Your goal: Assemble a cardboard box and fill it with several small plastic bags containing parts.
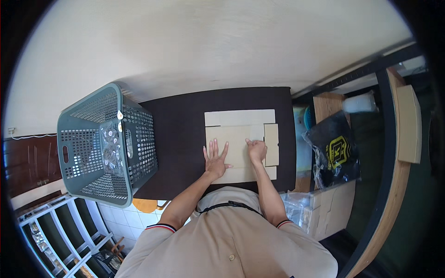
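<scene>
A flat, die-cut cardboard box blank [236,132] lies on the dark table top in front of me, with slits at its left and a folded flap along its right side. My left hand [215,162] rests palm down on its lower left part, fingers spread. To the right, my right hand [257,150] is curled into a fist and pressed onto the board beside the right flap, its thumb pointing left. I see nothing held in it, though the undersides of the curled fingers are hidden.
A grey-green perforated plastic basket [123,153] with clear-bagged items stands tilted at the table's left. Right of the dark table [181,125] are a black plastic bag [331,148] with a yellow print, a white roll [359,103] and a wooden shelf frame [394,194]. A pale wall rises behind.
</scene>
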`<state>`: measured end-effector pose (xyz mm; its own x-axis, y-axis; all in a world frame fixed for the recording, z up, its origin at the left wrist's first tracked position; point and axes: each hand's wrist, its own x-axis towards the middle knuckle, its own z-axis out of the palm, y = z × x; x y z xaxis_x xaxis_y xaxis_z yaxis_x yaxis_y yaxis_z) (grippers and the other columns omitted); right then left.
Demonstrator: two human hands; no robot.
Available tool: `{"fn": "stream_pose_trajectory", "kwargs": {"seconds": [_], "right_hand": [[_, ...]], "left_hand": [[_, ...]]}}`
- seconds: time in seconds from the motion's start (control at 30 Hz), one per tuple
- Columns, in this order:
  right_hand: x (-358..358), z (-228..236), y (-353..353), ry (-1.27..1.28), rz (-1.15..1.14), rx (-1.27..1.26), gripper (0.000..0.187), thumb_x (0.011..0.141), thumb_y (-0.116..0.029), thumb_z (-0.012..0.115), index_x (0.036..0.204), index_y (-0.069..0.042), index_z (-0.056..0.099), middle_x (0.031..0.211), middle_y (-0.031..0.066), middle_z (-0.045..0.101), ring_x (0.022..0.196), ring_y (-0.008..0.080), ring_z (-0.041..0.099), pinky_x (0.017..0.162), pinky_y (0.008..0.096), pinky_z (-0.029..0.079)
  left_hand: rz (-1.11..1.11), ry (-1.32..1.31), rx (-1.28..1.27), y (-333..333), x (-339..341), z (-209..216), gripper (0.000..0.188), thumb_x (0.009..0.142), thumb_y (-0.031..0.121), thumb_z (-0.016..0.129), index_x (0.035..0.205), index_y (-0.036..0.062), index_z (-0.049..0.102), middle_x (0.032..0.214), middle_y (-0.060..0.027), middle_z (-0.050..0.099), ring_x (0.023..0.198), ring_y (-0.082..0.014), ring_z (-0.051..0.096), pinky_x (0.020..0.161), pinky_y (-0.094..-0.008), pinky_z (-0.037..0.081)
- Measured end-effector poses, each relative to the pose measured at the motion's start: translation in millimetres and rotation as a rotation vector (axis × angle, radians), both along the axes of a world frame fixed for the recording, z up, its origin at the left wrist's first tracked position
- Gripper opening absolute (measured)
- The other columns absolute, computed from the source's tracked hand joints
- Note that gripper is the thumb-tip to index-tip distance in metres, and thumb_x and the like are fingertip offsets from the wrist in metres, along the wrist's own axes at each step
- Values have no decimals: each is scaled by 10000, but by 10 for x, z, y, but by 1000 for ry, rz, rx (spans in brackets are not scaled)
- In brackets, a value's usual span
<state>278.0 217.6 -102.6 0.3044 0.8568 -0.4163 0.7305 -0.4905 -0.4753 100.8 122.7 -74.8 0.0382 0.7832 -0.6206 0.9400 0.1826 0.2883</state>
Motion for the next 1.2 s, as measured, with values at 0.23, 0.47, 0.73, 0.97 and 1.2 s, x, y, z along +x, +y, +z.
{"fn": "stream_pose_trajectory", "kwargs": {"seconds": [0.23, 0.47, 0.73, 0.97, 1.2], "right_hand": [[-434, 103, 661, -30, 147, -146, 400, 827, -410, 858, 970, -50, 757, 993, 179, 760, 1032, 384, 710, 901, 502, 560], [-1096, 0, 535, -29, 279, -70, 394, 893, -412, 788, 1019, -41, 758, 1042, 213, 756, 1057, 399, 709, 915, 523, 555], [-1401, -109, 412, 18, 266, -78, 385, 916, -398, 762, 995, -21, 759, 1028, 227, 754, 1059, 417, 701, 927, 533, 545], [-1590, 93, 416, 59, 354, -65, 408, 925, -427, 746, 987, -25, 771, 999, 238, 751, 1008, 425, 715, 893, 540, 551], [-1551, 149, 406, 56, 414, -40, 477, 923, -453, 739, 922, 23, 767, 952, 268, 742, 976, 441, 725, 856, 535, 562]], "left_hand": [[30, -31, 39, -68, -55, -38, 1107, 908, 562, 709, 1691, 302, -30, 1720, -256, -159, 1594, -406, -181, 1234, -654, -86], [30, -56, 28, -53, -76, -37, 1048, 912, 544, 716, 1695, 303, 62, 1732, -224, -143, 1601, -385, -169, 1237, -649, -86], [-14, 23, -60, 57, -67, -18, 952, 891, 579, 720, 1670, 305, 248, 1740, -207, -126, 1596, -395, -184, 1204, -701, -124], [-36, 78, -11, -9, -28, -315, 741, 934, 540, 674, 1571, 217, 476, 1749, -210, -30, 1580, -428, -212, 1162, -755, -160], [-56, 139, -27, -12, 6, -310, 724, 944, 531, 652, 1574, 217, 481, 1751, -200, -65, 1583, -410, -222, 1160, -745, -175]]}}
